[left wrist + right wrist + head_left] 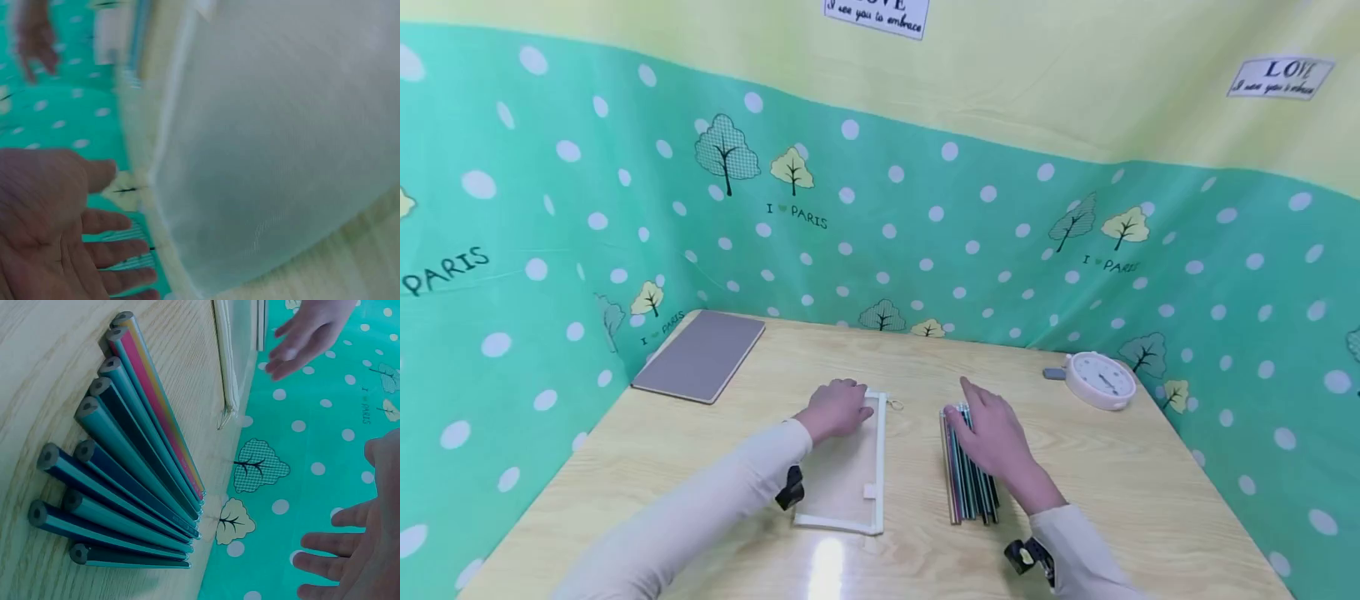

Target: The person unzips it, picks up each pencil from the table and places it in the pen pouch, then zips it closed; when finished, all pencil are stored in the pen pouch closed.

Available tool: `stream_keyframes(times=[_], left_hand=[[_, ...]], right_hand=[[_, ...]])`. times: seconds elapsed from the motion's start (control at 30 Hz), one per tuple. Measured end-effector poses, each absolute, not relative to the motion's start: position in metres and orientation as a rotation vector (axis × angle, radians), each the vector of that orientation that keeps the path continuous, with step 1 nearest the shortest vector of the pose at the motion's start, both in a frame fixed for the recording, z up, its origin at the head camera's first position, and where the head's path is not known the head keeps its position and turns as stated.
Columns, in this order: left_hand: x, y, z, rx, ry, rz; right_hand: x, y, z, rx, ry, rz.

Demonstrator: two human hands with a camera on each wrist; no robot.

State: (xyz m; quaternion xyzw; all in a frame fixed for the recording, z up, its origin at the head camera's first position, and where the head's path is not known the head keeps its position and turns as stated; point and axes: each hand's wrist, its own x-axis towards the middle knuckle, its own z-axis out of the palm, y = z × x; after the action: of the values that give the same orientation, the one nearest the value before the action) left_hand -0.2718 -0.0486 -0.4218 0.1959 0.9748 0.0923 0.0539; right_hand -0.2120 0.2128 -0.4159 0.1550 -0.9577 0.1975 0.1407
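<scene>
A flat translucent mesh pouch (838,483) with white edging lies on the table. My left hand (837,410) is over its far end, and the left wrist view shows that palm (44,231) with fingers loosely extended and nothing in them. To the right, a bundle of pencils (967,487) lies side by side, pointing away from me. My right hand (996,433) hovers over their far end, fingers extended. In the right wrist view the pencils (140,431) fan out slightly, mostly dark and teal, one pink and yellow, apart from the right hand (350,544).
A grey-purple notebook (703,354) lies at the back left of the wooden table (1022,375). A round white clock (1101,380) sits at the back right, with a small grey object (1054,373) beside it. A patterned green curtain (925,242) surrounds the table.
</scene>
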Motion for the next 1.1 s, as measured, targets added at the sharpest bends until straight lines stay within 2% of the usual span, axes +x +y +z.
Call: stream_keyframes(times=[0.17, 0.3, 0.57, 0.77, 0.97, 1.1], left_hand=[[-0.288, -0.041, -0.436, 0.711, 2.976, -0.006], [-0.294, -0.039, -0.443, 0.717, 2.933, -0.048], [-0.301, -0.047, -0.44, 0.858, 2.997, 0.304], [-0.292, -0.056, -0.428, 1.02, 2.975, 0.505], [-0.286, -0.058, -0.417, 1.052, 2.955, 0.587], [-0.286, -0.059, -0.414, 1.075, 2.947, 0.593]], right_hand=[[-0.205, 0.21, -0.416, 0.436, -2.718, 0.615], [-0.202, 0.21, -0.416, 0.435, -2.677, 0.623], [-0.204, 0.209, -0.417, 0.501, -2.658, 0.625], [-0.208, 0.21, -0.421, 0.471, -2.709, 0.679], [-0.214, 0.204, -0.419, 0.501, -2.713, 0.77], [-0.221, 0.182, -0.417, 0.564, -2.755, 0.911]])
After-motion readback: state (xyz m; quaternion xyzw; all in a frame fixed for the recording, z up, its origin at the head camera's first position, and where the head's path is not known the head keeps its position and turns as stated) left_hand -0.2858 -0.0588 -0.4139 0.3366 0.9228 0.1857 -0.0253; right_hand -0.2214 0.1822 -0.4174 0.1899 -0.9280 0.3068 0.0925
